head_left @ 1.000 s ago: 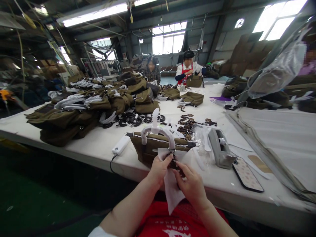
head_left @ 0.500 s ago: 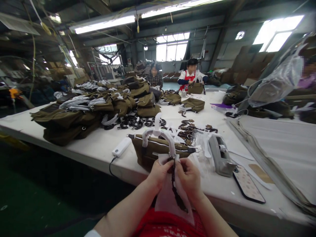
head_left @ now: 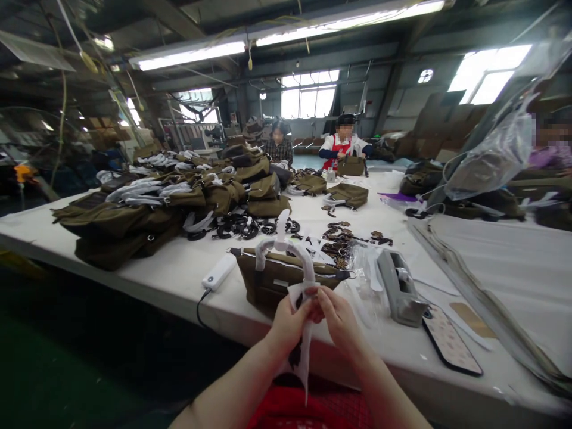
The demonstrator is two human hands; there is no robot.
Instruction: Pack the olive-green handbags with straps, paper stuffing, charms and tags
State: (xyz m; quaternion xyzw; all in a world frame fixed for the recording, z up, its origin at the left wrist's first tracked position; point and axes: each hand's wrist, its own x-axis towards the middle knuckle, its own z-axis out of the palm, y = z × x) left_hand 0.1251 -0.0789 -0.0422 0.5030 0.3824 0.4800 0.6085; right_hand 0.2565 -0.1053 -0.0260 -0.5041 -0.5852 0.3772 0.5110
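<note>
White sheet (head_left: 305, 358) held before the olive bag (head_left: 263, 289)

Your left hand (head_left: 288, 323) is closed on the white sheet, and a dark hanging piece (head_left: 294, 354) shows partly inside its fold. Your right hand (head_left: 340, 319) pinches the same sheet near its top, its fingertips close to the left ones. The bag stands on the white table (head_left: 385, 351), just beyond your hands, with its wrapped handle (head_left: 307, 261) raised.

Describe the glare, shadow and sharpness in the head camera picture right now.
Head view: the middle window and tube light glare white; head view: the green floor at lower left is deeply shadowed; head view: the right edge looks stretched and soft, while the olive handbag is clear enough to show its zipper.
</note>
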